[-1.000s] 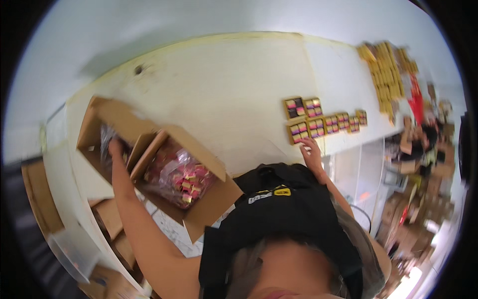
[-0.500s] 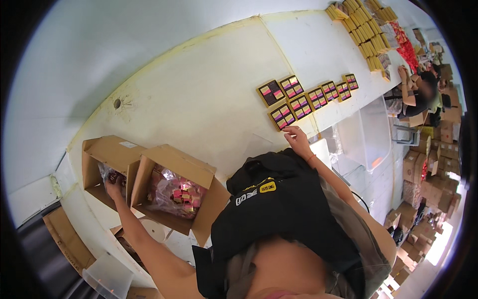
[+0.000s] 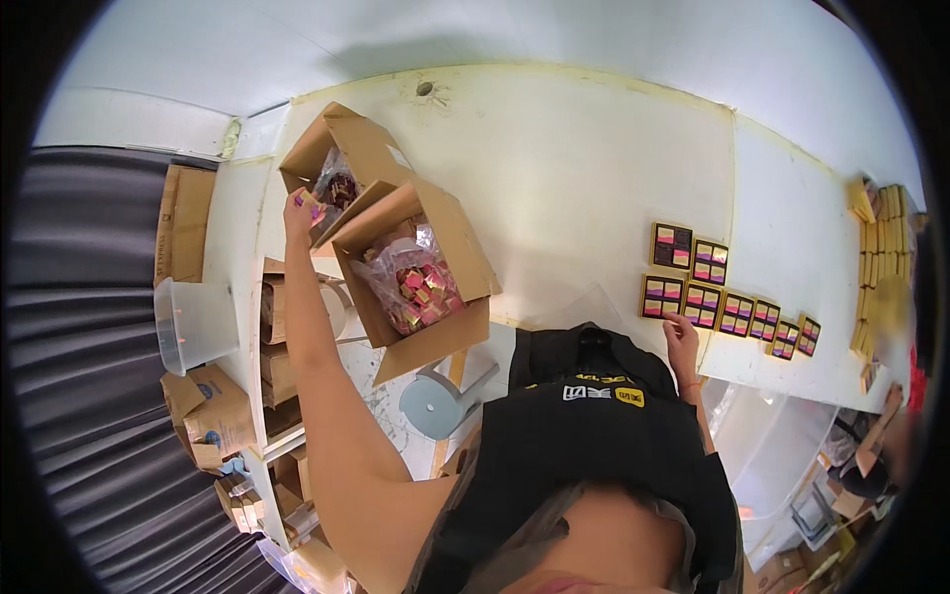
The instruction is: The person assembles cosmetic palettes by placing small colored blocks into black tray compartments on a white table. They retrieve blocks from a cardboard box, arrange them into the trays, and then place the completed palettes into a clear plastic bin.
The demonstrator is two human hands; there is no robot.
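"What's around the hands?"

"Largest, a white table [image 3: 564,178]. On it, a rear carton [image 3: 371,144] and a front carton [image 3: 470,238], both open; the front one stands between the left hand [image 3: 299,218] and the small gold-rimmed boxes [image 3: 662,296] farther right."

"And the fingers?"

"The left ones grip pink-and-gold pieces [image 3: 313,206] beside the rear carton's open side. The right hand [image 3: 681,342] is at one small box's near edge; whether its fingers pinch anything, I can't tell."
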